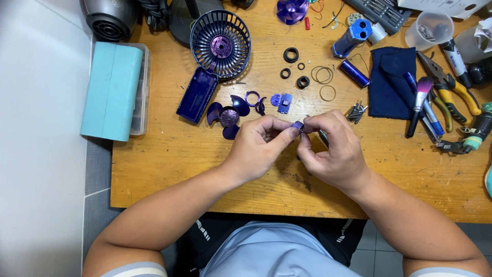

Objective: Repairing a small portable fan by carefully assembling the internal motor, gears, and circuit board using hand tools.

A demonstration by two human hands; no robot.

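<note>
Head view: both hands meet just above the middle of the wooden table (169, 169), over its near half. The left hand (259, 146) and right hand (333, 149) pinch a small purple part (298, 125) between thumbs and fingertips; both are closed on it, the other fingers curled in. The part is tiny and half covered, so its exact kind is hard to tell; it looks like a small blocky piece with a pale face.

From the hands, at eleven o'clock, lies a purple fan blade (227, 116), and just beyond it a dark blue flat housing cover (197, 95) lying tilted. Above that, at about eleven, rests the round fan grille (221, 45). At twelve o'clock sit small purple fittings (283, 101) and, farther off, black rubber rings (297, 67) spread loosely apart. At one o'clock lie a blue cylinder (354, 73) and a blue motor body (351, 38). At two o'clock is a dark blue cloth (392, 82), with a purple-tipped brush (419, 102) and yellow-handled pliers (453, 84) beside it. Far off at nine to ten o'clock stands a pale teal box (110, 90) on a clear organiser at the table's left edge.
</note>
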